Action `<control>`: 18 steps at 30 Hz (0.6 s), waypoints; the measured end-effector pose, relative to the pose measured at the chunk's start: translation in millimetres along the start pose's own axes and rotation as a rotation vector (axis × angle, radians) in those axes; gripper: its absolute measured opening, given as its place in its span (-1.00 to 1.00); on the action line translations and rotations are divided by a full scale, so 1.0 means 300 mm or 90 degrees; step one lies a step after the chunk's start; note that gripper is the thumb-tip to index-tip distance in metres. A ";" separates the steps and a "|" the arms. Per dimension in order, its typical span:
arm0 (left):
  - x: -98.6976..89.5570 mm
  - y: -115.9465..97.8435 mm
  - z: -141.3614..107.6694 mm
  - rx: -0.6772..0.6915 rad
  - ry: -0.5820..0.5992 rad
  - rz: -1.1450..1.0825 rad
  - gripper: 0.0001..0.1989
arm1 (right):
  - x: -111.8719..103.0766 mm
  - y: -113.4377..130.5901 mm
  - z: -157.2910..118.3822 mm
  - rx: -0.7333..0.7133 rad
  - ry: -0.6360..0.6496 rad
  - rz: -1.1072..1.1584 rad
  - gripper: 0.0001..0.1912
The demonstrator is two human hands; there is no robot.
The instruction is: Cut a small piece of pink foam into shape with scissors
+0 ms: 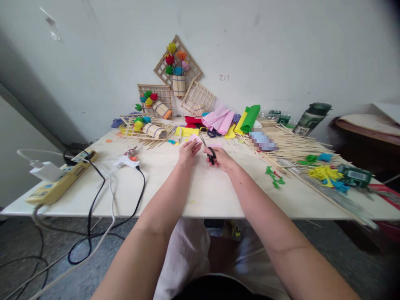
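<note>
Near the middle of the white table, my left hand [188, 151] pinches a small piece of pink paper [194, 138] between thumb and fingers. To its right, my right hand [218, 158] is closed around the black handles of a pair of scissors [211, 155]. The scissor blades point up and to the left, close to the pink paper; whether they touch it is too small to tell. Behind my hands lie rolled pink paper [218, 120], green paper [251, 118] and a yellow strip [186, 131].
A white glue gun [126, 161] with a black cord and a yellow power strip [59, 179] are on the left. Stick lattices with paper flowers [178, 62] lean at the wall. Thin sticks [293, 143], paper scraps and a tilted green bottle [312, 118] are right.
</note>
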State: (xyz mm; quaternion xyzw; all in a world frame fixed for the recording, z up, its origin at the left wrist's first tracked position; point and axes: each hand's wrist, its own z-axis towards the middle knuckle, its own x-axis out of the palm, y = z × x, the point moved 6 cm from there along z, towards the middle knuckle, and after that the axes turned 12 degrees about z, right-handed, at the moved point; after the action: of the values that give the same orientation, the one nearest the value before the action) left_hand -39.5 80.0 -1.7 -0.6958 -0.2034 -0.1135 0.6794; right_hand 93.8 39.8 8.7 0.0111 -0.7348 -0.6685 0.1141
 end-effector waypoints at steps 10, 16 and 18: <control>-0.005 0.016 0.012 -0.014 -0.015 -0.039 -0.86 | 0.028 -0.029 -0.006 0.012 0.024 0.025 -0.72; -0.005 0.018 0.009 -0.023 -0.032 -0.038 -0.92 | 0.030 -0.035 0.001 -0.014 0.032 0.016 -0.73; -0.004 0.021 0.010 -0.027 -0.031 -0.050 -0.93 | 0.028 -0.036 0.003 -0.023 0.028 0.011 -0.73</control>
State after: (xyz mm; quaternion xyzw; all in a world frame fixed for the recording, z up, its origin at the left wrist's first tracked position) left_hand -38.0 82.8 -8.1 -0.7038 -0.2448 -0.1275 0.6546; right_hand 83.8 38.2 -0.7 0.0174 -0.7199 -0.6803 0.1365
